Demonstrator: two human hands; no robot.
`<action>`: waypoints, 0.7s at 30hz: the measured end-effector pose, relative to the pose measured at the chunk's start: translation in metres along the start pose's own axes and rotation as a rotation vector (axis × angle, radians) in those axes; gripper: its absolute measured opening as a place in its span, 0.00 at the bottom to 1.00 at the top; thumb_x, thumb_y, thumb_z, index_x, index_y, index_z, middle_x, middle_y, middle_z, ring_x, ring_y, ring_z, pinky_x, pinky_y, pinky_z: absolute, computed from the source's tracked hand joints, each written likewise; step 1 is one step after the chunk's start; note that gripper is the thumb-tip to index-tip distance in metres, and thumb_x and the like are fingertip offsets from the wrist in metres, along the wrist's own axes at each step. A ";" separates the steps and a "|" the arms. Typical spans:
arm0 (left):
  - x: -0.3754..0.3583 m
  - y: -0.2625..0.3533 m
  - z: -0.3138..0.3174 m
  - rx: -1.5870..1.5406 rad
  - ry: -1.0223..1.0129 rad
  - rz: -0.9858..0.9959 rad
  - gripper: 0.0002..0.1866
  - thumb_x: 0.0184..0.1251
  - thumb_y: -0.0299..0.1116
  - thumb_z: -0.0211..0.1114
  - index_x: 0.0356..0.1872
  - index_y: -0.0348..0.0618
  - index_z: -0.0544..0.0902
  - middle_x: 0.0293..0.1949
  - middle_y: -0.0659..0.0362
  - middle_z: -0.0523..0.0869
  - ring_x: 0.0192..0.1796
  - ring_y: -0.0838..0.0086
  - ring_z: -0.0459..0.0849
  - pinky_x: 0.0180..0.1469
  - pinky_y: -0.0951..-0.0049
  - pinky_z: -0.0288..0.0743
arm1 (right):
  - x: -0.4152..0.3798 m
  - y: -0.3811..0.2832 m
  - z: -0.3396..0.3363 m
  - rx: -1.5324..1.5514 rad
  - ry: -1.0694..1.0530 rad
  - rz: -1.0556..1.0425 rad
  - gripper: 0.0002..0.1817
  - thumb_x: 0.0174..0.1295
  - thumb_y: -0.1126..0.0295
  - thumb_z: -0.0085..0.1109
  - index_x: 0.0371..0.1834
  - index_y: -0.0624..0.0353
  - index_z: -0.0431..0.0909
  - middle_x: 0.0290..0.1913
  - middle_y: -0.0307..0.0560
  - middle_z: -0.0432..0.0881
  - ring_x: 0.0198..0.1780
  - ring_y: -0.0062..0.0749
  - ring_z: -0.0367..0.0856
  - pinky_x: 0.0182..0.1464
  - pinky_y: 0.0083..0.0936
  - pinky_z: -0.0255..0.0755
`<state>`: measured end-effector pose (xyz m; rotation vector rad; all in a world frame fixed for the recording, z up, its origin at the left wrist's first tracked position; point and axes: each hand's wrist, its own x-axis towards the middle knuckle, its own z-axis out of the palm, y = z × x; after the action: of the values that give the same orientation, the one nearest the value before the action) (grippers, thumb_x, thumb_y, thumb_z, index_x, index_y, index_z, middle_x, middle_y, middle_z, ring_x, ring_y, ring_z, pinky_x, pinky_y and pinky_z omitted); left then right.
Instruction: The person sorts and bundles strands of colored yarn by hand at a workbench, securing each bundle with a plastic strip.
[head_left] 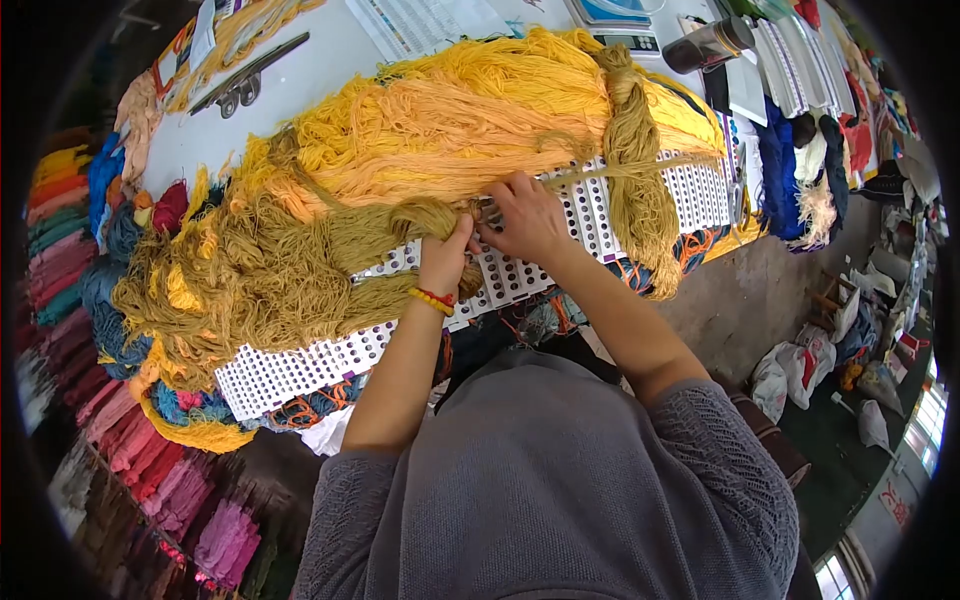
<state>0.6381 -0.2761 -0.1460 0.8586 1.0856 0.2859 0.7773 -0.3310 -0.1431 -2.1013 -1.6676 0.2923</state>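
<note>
A thick hank of olive yarn [385,228] runs across the worktable to my hands. My left hand [446,258] is closed round its right end. Close beside it, my right hand [528,220] has bent fingers pinched at the same olive yarn; the exact grip is partly hidden. A thin olive strand [590,175] stretches rightward from near my right hand. Under both hands lie white cards with rows of holes [510,275]. Another olive hank [637,190] hangs over the cards to the right. Yellow yarn [500,75] and peach yarn [450,130] are heaped just beyond my hands.
Loose olive yarn [250,280] spreads at the left. Farther back are a dark clip-like tool [245,85], printed sheets [425,25] and a dark jar [708,45]. Blue yarn [775,170] hangs at the right edge. Colored hanks [170,490] fill racks at lower left; bags [790,370] sit on the floor.
</note>
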 end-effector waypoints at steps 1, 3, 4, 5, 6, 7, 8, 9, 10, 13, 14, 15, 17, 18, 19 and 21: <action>-0.003 0.001 0.001 -0.084 0.083 -0.026 0.12 0.62 0.38 0.56 0.37 0.39 0.77 0.21 0.64 0.77 0.20 0.83 0.71 0.18 0.85 0.58 | 0.000 0.002 0.001 -0.022 -0.001 -0.010 0.21 0.38 0.56 0.63 0.36 0.53 0.73 0.36 0.45 0.70 0.39 0.40 0.73 0.37 0.33 0.70; -0.005 0.000 0.002 -0.319 0.190 -0.093 0.10 0.63 0.37 0.54 0.32 0.41 0.75 0.25 0.61 0.77 0.17 0.83 0.68 0.17 0.85 0.56 | 0.000 0.004 0.002 -0.047 -0.001 -0.013 0.22 0.38 0.56 0.63 0.36 0.52 0.73 0.36 0.44 0.70 0.41 0.39 0.72 0.38 0.34 0.70; -0.001 -0.006 -0.004 -0.317 0.185 -0.097 0.10 0.63 0.37 0.54 0.32 0.41 0.75 0.25 0.61 0.77 0.17 0.83 0.68 0.17 0.85 0.56 | -0.001 0.004 0.002 -0.045 -0.004 -0.008 0.21 0.38 0.55 0.62 0.37 0.51 0.74 0.36 0.44 0.71 0.41 0.39 0.72 0.38 0.34 0.70; 0.004 -0.013 -0.015 -0.514 0.092 -0.146 0.10 0.64 0.37 0.53 0.31 0.41 0.74 0.26 0.60 0.77 0.16 0.83 0.66 0.16 0.85 0.55 | -0.002 0.004 0.001 -0.043 -0.008 -0.004 0.21 0.38 0.55 0.62 0.37 0.49 0.74 0.36 0.43 0.71 0.40 0.39 0.72 0.39 0.35 0.70; 0.010 -0.020 -0.024 -0.711 -0.002 -0.193 0.10 0.64 0.37 0.52 0.29 0.42 0.72 0.27 0.59 0.77 0.15 0.83 0.63 0.16 0.85 0.55 | -0.002 0.005 0.002 -0.044 -0.007 -0.002 0.21 0.38 0.55 0.62 0.37 0.49 0.74 0.36 0.43 0.71 0.40 0.39 0.72 0.39 0.35 0.70; 0.011 -0.016 -0.028 -0.748 0.042 -0.180 0.10 0.64 0.36 0.50 0.26 0.43 0.69 0.25 0.59 0.76 0.14 0.83 0.60 0.15 0.84 0.53 | -0.002 0.005 0.004 -0.045 0.001 0.007 0.21 0.38 0.54 0.62 0.36 0.48 0.75 0.36 0.43 0.70 0.40 0.39 0.72 0.38 0.35 0.70; 0.011 -0.014 -0.035 -0.731 0.043 -0.179 0.09 0.63 0.35 0.49 0.26 0.44 0.69 0.24 0.59 0.75 0.14 0.83 0.59 0.15 0.84 0.53 | -0.003 0.005 0.005 -0.045 0.010 0.015 0.20 0.38 0.54 0.62 0.36 0.47 0.75 0.35 0.43 0.70 0.39 0.39 0.72 0.38 0.35 0.70; 0.009 -0.012 -0.043 -0.713 0.044 -0.178 0.08 0.63 0.34 0.49 0.26 0.45 0.68 0.23 0.59 0.74 0.14 0.83 0.59 0.15 0.84 0.52 | -0.003 0.004 0.006 -0.044 0.010 0.015 0.20 0.38 0.54 0.62 0.36 0.47 0.75 0.35 0.43 0.70 0.39 0.39 0.72 0.38 0.35 0.70; 0.008 -0.012 -0.052 -0.742 0.004 -0.184 0.06 0.60 0.32 0.50 0.24 0.46 0.68 0.20 0.61 0.72 0.13 0.83 0.59 0.14 0.84 0.52 | -0.003 0.004 0.007 -0.040 0.013 0.022 0.19 0.38 0.54 0.62 0.36 0.46 0.75 0.35 0.43 0.70 0.38 0.39 0.72 0.37 0.35 0.70; -0.007 0.013 -0.080 -0.640 0.099 -0.156 0.06 0.54 0.29 0.51 0.19 0.47 0.68 0.16 0.65 0.69 0.12 0.84 0.58 0.14 0.84 0.51 | -0.005 0.006 0.008 -0.054 0.020 0.034 0.19 0.39 0.54 0.61 0.36 0.45 0.76 0.34 0.44 0.70 0.38 0.39 0.72 0.36 0.36 0.70; -0.012 0.018 -0.099 -0.623 0.072 -0.128 0.06 0.53 0.28 0.51 0.19 0.47 0.68 0.16 0.65 0.69 0.12 0.84 0.58 0.14 0.84 0.51 | -0.004 0.006 0.009 -0.065 0.024 0.031 0.18 0.39 0.54 0.61 0.36 0.44 0.76 0.34 0.44 0.70 0.37 0.39 0.72 0.36 0.36 0.70; -0.017 0.025 -0.121 -0.604 0.045 -0.099 0.06 0.52 0.28 0.51 0.19 0.46 0.68 0.16 0.66 0.68 0.12 0.84 0.58 0.15 0.84 0.51 | -0.003 0.005 0.009 -0.062 0.028 0.029 0.18 0.39 0.54 0.61 0.36 0.44 0.76 0.34 0.44 0.70 0.37 0.39 0.72 0.36 0.36 0.70; -0.033 0.049 -0.161 -0.643 0.318 -0.025 0.07 0.55 0.25 0.49 0.19 0.45 0.67 0.16 0.64 0.68 0.11 0.84 0.56 0.12 0.84 0.49 | -0.004 0.006 0.009 -0.066 -0.039 0.061 0.21 0.39 0.54 0.62 0.38 0.46 0.76 0.35 0.43 0.70 0.39 0.39 0.71 0.38 0.34 0.70; -0.037 0.052 -0.204 -0.526 0.293 0.056 0.09 0.57 0.27 0.50 0.18 0.45 0.69 0.15 0.64 0.68 0.12 0.83 0.57 0.13 0.84 0.48 | -0.003 0.005 0.008 -0.061 -0.034 0.057 0.21 0.39 0.54 0.62 0.38 0.46 0.76 0.35 0.43 0.70 0.39 0.39 0.71 0.38 0.34 0.70; -0.053 0.077 -0.223 -0.374 0.336 0.194 0.12 0.58 0.30 0.50 0.16 0.44 0.70 0.13 0.64 0.67 0.13 0.82 0.58 0.15 0.83 0.49 | -0.003 0.004 0.008 -0.061 -0.057 0.076 0.21 0.39 0.54 0.62 0.38 0.46 0.76 0.36 0.43 0.70 0.39 0.39 0.71 0.38 0.34 0.70; -0.069 0.106 -0.278 -0.275 0.488 0.507 0.15 0.62 0.35 0.49 0.15 0.45 0.69 0.13 0.64 0.66 0.13 0.79 0.57 0.16 0.81 0.52 | -0.004 0.004 0.006 -0.060 -0.075 0.091 0.21 0.40 0.54 0.62 0.39 0.46 0.76 0.36 0.43 0.70 0.39 0.39 0.71 0.38 0.33 0.70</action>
<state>0.3864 -0.1179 -0.0765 0.8241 1.2226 1.0889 0.7772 -0.3339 -0.1505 -2.2409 -1.6440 0.3574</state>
